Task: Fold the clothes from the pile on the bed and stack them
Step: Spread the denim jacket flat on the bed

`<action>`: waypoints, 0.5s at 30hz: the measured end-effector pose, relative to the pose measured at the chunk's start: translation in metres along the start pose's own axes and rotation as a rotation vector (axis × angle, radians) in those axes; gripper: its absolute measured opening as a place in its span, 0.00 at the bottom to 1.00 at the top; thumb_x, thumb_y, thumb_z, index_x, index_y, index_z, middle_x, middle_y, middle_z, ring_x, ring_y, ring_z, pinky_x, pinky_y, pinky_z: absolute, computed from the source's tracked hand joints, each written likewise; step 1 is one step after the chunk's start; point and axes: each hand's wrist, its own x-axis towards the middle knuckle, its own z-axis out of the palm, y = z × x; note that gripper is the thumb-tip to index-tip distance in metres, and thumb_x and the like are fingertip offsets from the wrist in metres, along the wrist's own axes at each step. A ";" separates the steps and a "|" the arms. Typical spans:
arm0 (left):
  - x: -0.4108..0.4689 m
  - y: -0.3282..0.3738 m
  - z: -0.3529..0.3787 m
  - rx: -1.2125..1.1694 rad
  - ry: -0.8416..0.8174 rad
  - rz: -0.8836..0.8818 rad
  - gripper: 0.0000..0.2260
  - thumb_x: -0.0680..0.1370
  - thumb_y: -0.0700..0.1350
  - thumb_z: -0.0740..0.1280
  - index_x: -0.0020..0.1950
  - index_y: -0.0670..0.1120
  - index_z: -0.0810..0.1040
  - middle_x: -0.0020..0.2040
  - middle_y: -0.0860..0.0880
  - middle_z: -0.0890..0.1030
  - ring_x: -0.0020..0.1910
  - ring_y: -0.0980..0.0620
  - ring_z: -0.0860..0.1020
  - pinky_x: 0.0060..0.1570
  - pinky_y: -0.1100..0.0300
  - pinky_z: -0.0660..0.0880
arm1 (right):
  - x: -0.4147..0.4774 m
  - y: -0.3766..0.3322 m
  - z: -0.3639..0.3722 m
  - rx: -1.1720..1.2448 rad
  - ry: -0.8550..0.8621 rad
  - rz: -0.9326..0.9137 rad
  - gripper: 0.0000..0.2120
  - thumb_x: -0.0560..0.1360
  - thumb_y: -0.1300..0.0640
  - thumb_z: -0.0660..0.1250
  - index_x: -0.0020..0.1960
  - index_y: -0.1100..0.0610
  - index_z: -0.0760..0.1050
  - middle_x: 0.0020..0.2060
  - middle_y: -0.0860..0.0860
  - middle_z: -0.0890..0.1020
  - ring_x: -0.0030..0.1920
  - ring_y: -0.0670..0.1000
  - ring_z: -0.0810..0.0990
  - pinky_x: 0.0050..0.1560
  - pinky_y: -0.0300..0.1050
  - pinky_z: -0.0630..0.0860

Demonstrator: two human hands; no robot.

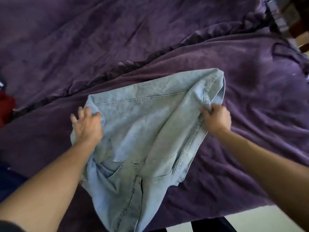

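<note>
I see my left hand (87, 126) pinching the shirt (142, 123) by one side, my right hand (215, 118) clutching its opposite edge, above the bed (250, 97).

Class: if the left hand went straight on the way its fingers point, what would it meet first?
Probably the purple blanket just past the denim shirt edge, ahead of the left hand; the ruffled seam lies further on. Depth is unclear.

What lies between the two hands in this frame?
In the head view, only the light blue denim shirt stretches between the left hand and the right hand, draped over the purple blanket.
</note>
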 end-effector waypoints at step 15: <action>0.024 -0.206 0.050 -0.751 0.360 -0.360 0.12 0.75 0.49 0.68 0.53 0.43 0.75 0.48 0.37 0.81 0.50 0.35 0.77 0.45 0.47 0.73 | -0.136 -0.152 0.116 -0.408 -0.134 -0.776 0.26 0.74 0.51 0.67 0.71 0.51 0.67 0.73 0.55 0.65 0.72 0.58 0.63 0.67 0.55 0.61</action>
